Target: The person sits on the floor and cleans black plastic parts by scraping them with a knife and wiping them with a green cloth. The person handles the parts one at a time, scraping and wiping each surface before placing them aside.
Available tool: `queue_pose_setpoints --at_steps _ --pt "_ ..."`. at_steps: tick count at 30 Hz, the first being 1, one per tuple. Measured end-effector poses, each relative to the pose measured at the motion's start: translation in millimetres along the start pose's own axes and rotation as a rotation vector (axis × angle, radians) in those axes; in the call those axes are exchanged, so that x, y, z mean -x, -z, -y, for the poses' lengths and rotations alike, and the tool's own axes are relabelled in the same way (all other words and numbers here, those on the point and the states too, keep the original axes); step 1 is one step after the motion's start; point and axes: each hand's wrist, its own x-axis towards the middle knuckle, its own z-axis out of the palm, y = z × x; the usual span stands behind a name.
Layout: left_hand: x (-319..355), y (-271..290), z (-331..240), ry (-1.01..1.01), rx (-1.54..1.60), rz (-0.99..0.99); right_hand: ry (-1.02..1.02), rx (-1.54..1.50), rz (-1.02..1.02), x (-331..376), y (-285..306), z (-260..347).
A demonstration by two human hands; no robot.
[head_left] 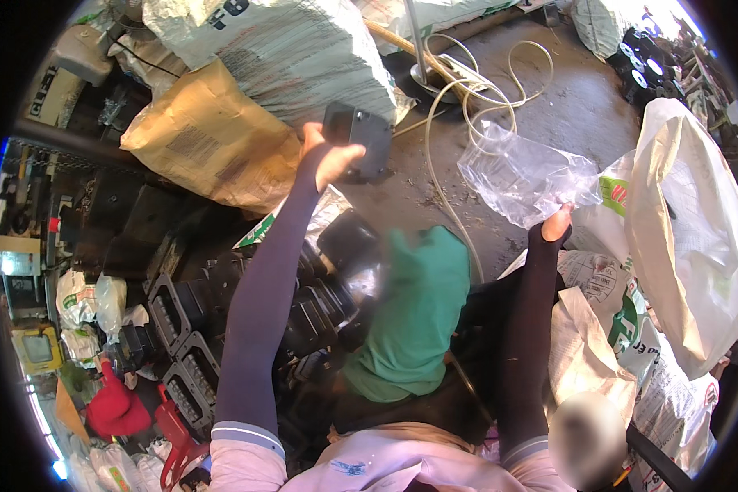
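My left hand (330, 162) is raised ahead of me, closed on a black plastic housing (367, 141), a boxy part with rounded corners and small holes. The thumb lies across its near side. Off to the right, the fingers of my right hand (557, 223) pinch the edge of a clear plastic bag (525, 176). The bag hangs crumpled and looks empty. Dark sleeves cover both forearms. A green cloth (422, 316) lies over my lap, between my arms. Beside it, partly behind my left forearm, several black plastic parts (312, 316) are heaped.
A brown paper sack (209, 143) and a large white sack (271, 57) stand beyond my left hand. A pale hose (431, 156) loops across the floor. At the right stands a big white sack (689, 230). Dark grey crates (190, 377) and a red chair (176, 439) are at the left.
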Motion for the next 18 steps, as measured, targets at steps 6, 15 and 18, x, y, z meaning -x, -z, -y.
queue_pose_setpoints --at_steps 6,15,18 --pt "70.9 -28.7 82.8 -0.186 -0.630 -0.294 -0.043 -0.028 -0.020 43.2 -20.7 40.7" --pt "130.0 -79.9 206.6 -0.414 -1.145 -0.488 -0.139 -0.199 -0.015 45.2 -24.2 44.8" --pt "136.4 -90.3 220.9 -0.409 -1.175 -0.485 -0.158 -0.154 0.058 40.1 -21.7 38.3"
